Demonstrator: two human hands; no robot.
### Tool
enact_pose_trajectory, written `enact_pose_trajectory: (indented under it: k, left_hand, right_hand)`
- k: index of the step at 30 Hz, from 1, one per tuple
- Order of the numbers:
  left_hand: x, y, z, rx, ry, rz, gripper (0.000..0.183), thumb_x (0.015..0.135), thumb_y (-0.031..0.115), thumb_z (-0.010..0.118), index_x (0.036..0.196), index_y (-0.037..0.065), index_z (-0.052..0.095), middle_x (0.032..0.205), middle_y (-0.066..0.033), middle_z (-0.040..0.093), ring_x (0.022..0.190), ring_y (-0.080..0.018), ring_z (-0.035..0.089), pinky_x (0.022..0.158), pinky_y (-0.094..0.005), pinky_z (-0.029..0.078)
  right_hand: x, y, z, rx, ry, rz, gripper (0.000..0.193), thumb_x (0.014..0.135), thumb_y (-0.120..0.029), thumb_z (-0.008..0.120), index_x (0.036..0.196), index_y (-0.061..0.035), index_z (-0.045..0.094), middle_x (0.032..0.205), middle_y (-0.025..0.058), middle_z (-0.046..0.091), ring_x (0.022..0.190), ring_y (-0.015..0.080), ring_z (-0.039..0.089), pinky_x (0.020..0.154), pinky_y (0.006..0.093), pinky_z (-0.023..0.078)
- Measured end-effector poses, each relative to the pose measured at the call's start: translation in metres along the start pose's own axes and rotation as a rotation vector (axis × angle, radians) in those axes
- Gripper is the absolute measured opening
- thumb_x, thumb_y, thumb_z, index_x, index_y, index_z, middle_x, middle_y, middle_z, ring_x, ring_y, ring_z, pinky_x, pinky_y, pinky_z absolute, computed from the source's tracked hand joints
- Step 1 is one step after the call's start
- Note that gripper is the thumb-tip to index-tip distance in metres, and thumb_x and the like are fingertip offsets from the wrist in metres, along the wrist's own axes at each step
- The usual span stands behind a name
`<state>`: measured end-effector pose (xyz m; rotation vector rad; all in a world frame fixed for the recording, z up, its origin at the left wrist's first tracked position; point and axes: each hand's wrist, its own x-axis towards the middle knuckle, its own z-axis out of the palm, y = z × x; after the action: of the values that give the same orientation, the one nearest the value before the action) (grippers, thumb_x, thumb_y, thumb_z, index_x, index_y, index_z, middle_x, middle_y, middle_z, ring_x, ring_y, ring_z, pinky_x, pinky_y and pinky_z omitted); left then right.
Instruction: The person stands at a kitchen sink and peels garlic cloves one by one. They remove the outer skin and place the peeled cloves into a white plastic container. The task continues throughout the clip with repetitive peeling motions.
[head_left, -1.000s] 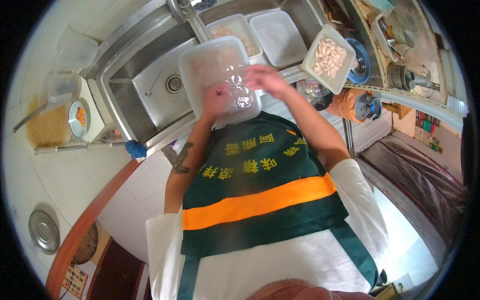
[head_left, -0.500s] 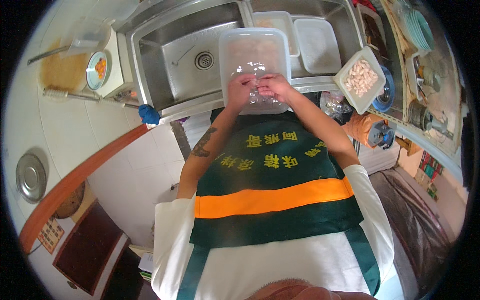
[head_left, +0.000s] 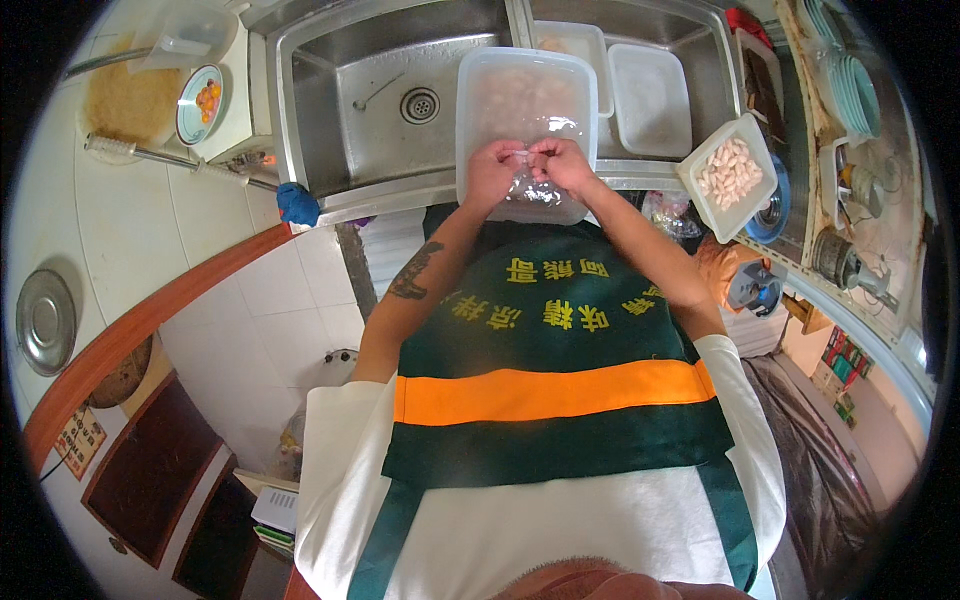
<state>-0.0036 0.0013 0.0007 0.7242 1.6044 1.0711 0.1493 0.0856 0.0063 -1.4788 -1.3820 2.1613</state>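
A translucent white plastic tub (head_left: pixel 463 115) of water, with a mass of pale pink pieces under the surface, sits across the sink's near edge in front of me. Above its near half, my left hand (head_left: pixel 492 172) and my right hand (head_left: pixel 563 166) meet, fingertips pinched. Between them is a small pale strip (head_left: pixel 521 153), like the pieces in the tub; its exact kind is too small to make out. To the right, a white tray (head_left: pixel 735 222) holds a heap of similar pale pink pieces (head_left: pixel 730 172).
The steel sink (head_left: pixel 345 130) has two basins. Two shallow white trays, one of them a flat tray (head_left: pixel 650 100), lie in the right basin. A bowl (head_left: pixel 190 120) with small orange pieces stands at left. A blue cloth (head_left: pixel 297 204) hangs at the sink corner; stacked bowls (head_left: pixel 855 95) fill the right shelf.
The whole view has shifted slightly. My fingertips have drawn a little apart, with the pale strip now showing between them; both hands stay over the tub.
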Motion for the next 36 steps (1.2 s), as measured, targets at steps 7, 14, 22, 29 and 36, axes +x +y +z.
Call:
enact_pose_trajectory:
  k: [7, 14, 22, 29, 36]
  left_hand:
    - [0.002, 0.001, -0.002, -0.038, 0.098, 0.012, 0.026, 0.084, -0.001, 0.065, 0.111, 0.0, 0.067, 0.1, -0.0099, 0.072, 0.09, -0.0144, 0.066, 0.081, -0.0281, 0.052]
    - [0.003, -0.007, 0.005, -0.083, 0.026, -0.015, 0.027, 0.084, -0.001, 0.065, 0.111, 0.0, 0.067, 0.101, -0.009, 0.071, 0.089, -0.0157, 0.066, 0.082, -0.028, 0.051]
    - [0.004, -0.011, 0.005, -0.03, 0.155, 0.04, 0.024, 0.083, 0.0, 0.064, 0.107, -0.001, 0.067, 0.094, -0.0116, 0.072, 0.084, -0.0171, 0.068, 0.077, -0.0295, 0.053]
    - [0.006, -0.002, 0.006, -0.129, 0.048, -0.033, 0.029, 0.084, 0.0, 0.066, 0.112, -0.001, 0.065, 0.103, -0.0111, 0.071, 0.091, -0.0169, 0.066, 0.082, -0.0295, 0.052]
    - [0.002, 0.001, 0.005, -0.21, 0.003, -0.082, 0.033, 0.082, 0.003, 0.069, 0.114, -0.003, 0.063, 0.106, -0.0105, 0.069, 0.096, -0.0186, 0.064, 0.087, -0.0304, 0.05]
  right_hand:
    - [-0.001, 0.006, -0.013, -0.685, 0.019, -0.369, 0.008, 0.089, -0.005, 0.06, 0.088, -0.0005, 0.067, 0.067, 0.0041, 0.061, 0.055, 0.0103, 0.054, 0.052, 0.027, 0.045]
    - [0.005, -0.002, -0.005, -0.154, -0.028, -0.01, 0.018, 0.091, -0.017, 0.066, 0.083, -0.0011, 0.066, 0.064, 0.0051, 0.06, 0.054, 0.0121, 0.055, 0.05, 0.0314, 0.044]
    - [0.007, 0.01, -0.015, -1.042, -0.004, -0.32, 0.013, 0.086, -0.004, 0.055, 0.087, 0.0038, 0.066, 0.067, 0.0134, 0.063, 0.058, 0.0192, 0.065, 0.056, 0.0361, 0.052]
    - [0.001, -0.014, -0.002, 0.087, -0.012, 0.175, 0.012, 0.087, -0.004, 0.061, 0.096, 0.0005, 0.068, 0.078, 0.0082, 0.067, 0.061, 0.013, 0.06, 0.05, 0.0273, 0.047]
    - [0.002, -0.002, -0.001, 0.088, 0.078, 0.119, 0.012, 0.087, -0.005, 0.069, 0.098, -0.0013, 0.067, 0.078, 0.0029, 0.065, 0.062, 0.0084, 0.056, 0.05, 0.0223, 0.045]
